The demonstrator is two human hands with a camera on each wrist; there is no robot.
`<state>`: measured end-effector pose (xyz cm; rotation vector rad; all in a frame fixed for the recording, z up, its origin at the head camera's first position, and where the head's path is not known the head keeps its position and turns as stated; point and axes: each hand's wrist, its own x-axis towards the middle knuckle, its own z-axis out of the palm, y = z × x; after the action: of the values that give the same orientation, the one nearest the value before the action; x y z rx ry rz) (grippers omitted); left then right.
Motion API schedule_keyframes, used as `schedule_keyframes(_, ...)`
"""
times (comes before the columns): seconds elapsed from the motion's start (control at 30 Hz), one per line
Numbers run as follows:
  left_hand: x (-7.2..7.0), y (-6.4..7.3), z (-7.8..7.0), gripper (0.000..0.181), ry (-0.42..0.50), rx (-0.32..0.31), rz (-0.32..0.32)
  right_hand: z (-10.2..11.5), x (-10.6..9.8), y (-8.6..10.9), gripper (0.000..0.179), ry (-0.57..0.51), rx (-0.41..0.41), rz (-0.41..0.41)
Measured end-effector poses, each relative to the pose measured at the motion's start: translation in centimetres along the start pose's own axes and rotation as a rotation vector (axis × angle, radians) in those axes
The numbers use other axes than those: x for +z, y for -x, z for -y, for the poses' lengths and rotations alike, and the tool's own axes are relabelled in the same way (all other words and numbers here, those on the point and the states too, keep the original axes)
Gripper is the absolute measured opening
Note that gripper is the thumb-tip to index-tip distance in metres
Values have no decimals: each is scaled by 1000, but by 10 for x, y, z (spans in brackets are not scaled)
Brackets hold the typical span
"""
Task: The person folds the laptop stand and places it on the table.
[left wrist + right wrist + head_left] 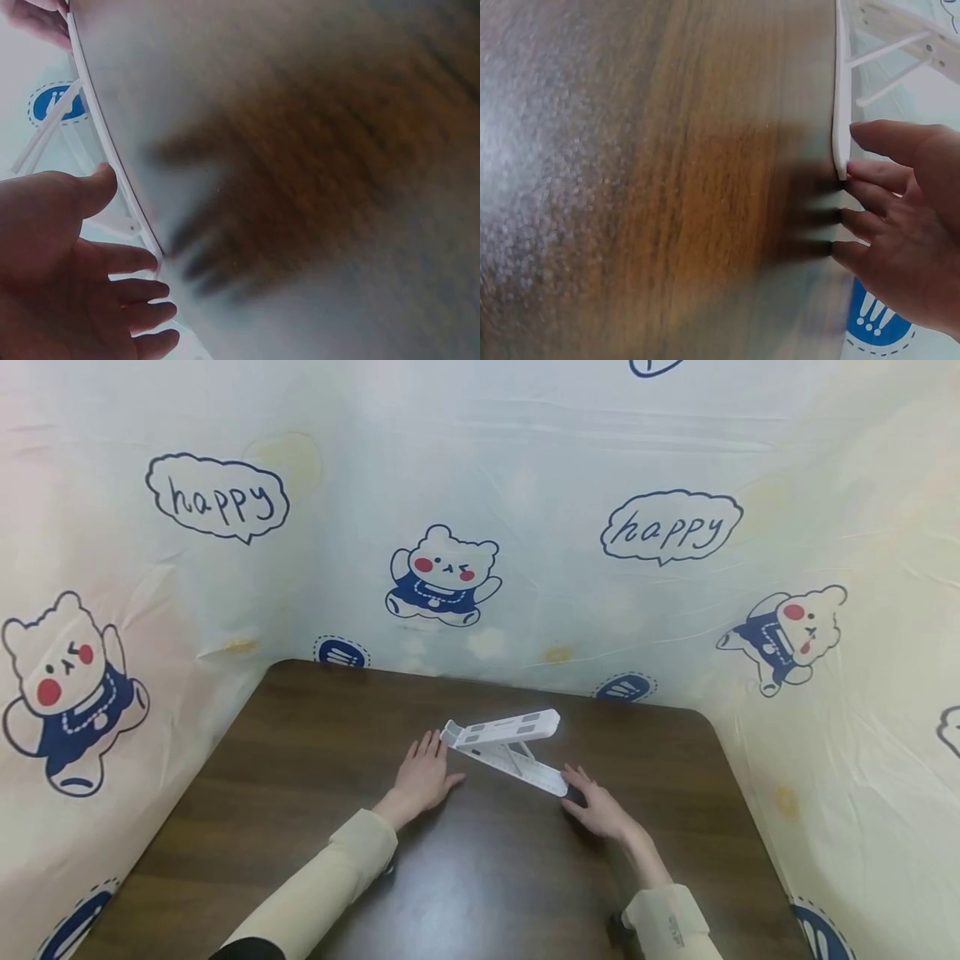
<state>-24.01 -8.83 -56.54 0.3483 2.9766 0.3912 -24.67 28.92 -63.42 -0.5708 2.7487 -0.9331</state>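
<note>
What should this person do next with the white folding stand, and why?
Perhaps ease the left hand and right hand away from the white stand. They are at its two ends, while its base rests on the table and struts prop its upper plate, so it seems able to stay up alone.

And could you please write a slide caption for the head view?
Left hand and right hand at opposite ends of a white stand on a brown table.
</note>
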Motion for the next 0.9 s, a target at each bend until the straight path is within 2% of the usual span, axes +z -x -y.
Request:
schedule_keyframes(0.07, 7, -4, 5, 80, 3, 14, -29, 11, -5, 5, 64, -21, -8, 14)
schedule_keyframes(0.13, 8, -6, 6, 82, 14, 17, -38, 26, -11, 10, 62, -43, -1, 28)
schedule_keyframes(0.23, 11, -10, 8, 89, 4, 17, -28, 49, -19, 17, 59, -40, 33, 54)
schedule_keyframes(0.33, 5, -10, 5, 97, 7, 0, 17, 71, -25, 23, 58, -27, 88, 81)
schedule_keyframes(0.57, -1, -15, 2, 110, -12, -8, 51, 81, -26, 29, 58, 9, 115, 101)
schedule_keyframes(0.9, -3, -28, -4, 105, -69, -51, 89, 85, -20, 37, 60, 2, 145, 122)
